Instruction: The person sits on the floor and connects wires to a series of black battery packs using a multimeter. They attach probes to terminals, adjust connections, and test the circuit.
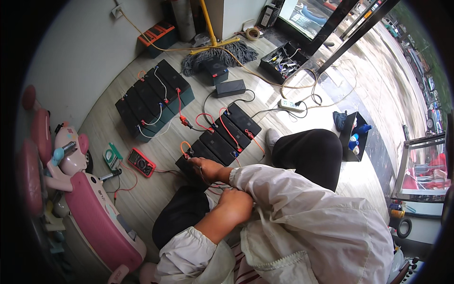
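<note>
At the far left stands a pink and white plastic ride-on toy. Just right of it on the pale wood-look floor lie a small green-and-white meter box and a red handheld multimeter with thin red leads trailing toward the person.

Behind them sits a far row of black rectangular batteries linked by white and red cables. Each case is plain black; any labels are too small to tell.

The near row of black batteries with red jumper wires runs diagonally to the person's knees. The right hand reaches across to the nearest battery's end, fingers curled at the terminal beside a red loop of wire; whether they pinch anything I cannot tell. The left hand, crossed beneath, is closed loosely, its grip hidden.

With so many exposed terminals close together, a slipped wire end or probe could bridge two posts and spark.

Further right lie a white power strip and an open black tray of tools.
</note>
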